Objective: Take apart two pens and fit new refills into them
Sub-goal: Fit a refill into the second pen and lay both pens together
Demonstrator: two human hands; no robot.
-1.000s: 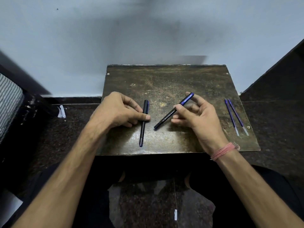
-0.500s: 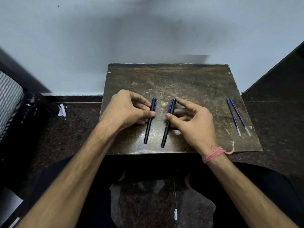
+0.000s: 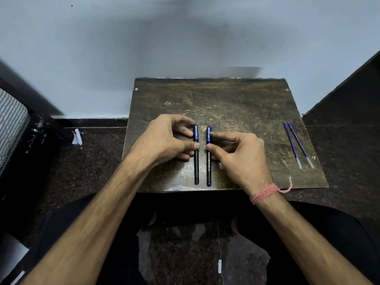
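Two black pens with blue clips lie side by side, upright in the view, on a worn brown board (image 3: 236, 103). My left hand (image 3: 164, 140) has its thumb and fingertips on the left pen (image 3: 196, 163). Thumb and forefinger of my right hand (image 3: 238, 155) pinch the right pen (image 3: 209, 167) near its clip. Both pens rest flat on the board, about a finger's width apart. Two blue refills (image 3: 298, 145) lie together near the board's right edge, well away from both hands.
The board sits on a dark speckled floor (image 3: 88, 161) against a pale wall (image 3: 185, 38). A scrap of white paper (image 3: 77, 137) lies on the floor at left. A striped bag (image 3: 10, 124) is at far left. My crossed legs are below the board.
Both pens were angled and apart; my hands have brought them together and straightened them until they lie parallel on the board. The right pen was lowered from a tilted hold.
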